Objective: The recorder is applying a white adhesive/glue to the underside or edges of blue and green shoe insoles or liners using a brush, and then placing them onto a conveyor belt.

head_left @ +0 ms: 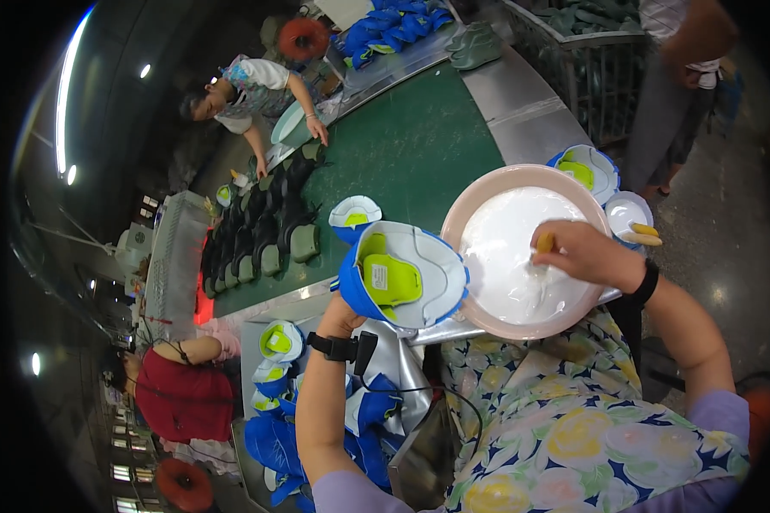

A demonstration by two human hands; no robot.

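a blue upper (402,275) with a pale lining and a lime-green patch inside is in the left hand (342,318), its open side facing up, just left of the pink basin (522,330); whether its edge touches the basin's rim cannot be told. the left hand has the upper from behind at its lower left edge, so most of the fingers are hidden and how far they spread cannot be seen. the right hand (577,250) is over the basin, fingers curled in and closed around a short yellow piece (546,242), whose lower end is lost against the white liquid (509,218).

right of the basin stands a white cup (611,219) with two yellow sticks (646,234) across it. a second upper (355,215) sits behind the held one, and a third (586,171) is past the basin's far right edge. at lower left, more blue uppers (274,436) are heaped in and around a metal tray (413,359). beyond, a green belt (402,137) carries rows of dark shoes (304,244), with a co-worker (261,90) reaching toward them.
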